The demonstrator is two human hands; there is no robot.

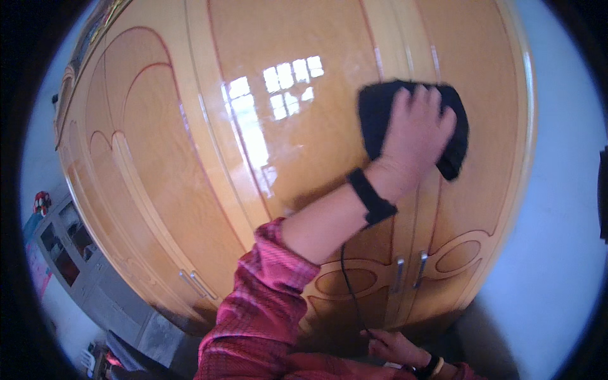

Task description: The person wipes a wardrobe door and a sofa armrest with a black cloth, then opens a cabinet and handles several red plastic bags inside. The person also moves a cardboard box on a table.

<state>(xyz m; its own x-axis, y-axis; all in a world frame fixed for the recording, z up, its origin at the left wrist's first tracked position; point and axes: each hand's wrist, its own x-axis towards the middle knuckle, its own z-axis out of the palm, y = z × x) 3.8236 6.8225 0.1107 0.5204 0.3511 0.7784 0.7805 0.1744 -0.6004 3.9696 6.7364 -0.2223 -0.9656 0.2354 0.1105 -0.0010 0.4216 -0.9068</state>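
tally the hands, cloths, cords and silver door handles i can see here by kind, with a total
Hands: 2 (left hand, right hand)
Black cloth: 1
Black cord: 1
Silver door handles: 4
Total: 8

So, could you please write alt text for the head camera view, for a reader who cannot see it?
A person's left hand lies over a black cloth against a glossy, wood-coloured wardrobe showing a bright window reflection. Lower down, the right hand is at a thin black cord. A grey cabinet stands to the left.
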